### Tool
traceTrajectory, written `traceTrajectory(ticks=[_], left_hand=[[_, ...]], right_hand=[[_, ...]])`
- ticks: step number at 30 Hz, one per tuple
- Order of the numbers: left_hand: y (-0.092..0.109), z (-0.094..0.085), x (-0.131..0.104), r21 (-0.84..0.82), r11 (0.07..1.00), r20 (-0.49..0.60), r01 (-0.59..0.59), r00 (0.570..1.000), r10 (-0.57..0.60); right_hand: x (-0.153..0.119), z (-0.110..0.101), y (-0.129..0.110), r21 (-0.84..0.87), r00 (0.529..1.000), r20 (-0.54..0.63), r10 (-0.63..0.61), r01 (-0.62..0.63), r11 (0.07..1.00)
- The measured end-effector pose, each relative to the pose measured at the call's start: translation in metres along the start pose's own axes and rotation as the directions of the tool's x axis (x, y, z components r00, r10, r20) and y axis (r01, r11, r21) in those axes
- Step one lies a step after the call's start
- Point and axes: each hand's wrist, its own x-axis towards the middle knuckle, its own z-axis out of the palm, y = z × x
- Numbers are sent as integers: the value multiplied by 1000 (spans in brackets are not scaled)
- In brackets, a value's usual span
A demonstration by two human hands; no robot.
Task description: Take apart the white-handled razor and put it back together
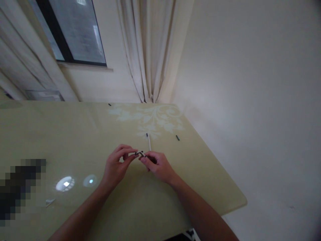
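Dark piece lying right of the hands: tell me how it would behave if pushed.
The dark piece is probably light, being so small and slim. It may slide easily, since the table looks glossy, with bright reflections. Lying flat, it seems unlikely to tip.

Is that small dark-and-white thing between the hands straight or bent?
Bent, it seems: the small piece arches between the left hand and the right hand.

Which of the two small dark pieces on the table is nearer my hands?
The dark piece on the right; the other piece lies far across the table.
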Motion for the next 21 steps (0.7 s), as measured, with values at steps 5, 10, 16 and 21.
traceTrajectory(ticks=[5, 10, 16, 21], left_hand=[[-7, -1, 5, 45, 998, -22, 32, 999, -31], [-25, -3, 9, 91, 995, 42, -48, 998, 44], [-41, 10, 5, 158, 977, 333, -141, 940, 81], [-30, 42, -11, 246, 927, 514, -283, 849, 123]], right_hand=[[11, -10, 9, -6, 993, -113, -19, 18, 1000], [22, -40, 13, -3, 944, -321, -79, 82, 997], [36, -117, 15, -230, 670, -721, -178, 12, 973], [42, -165, 43, -461, 660, -746, -88, -416, 784]])
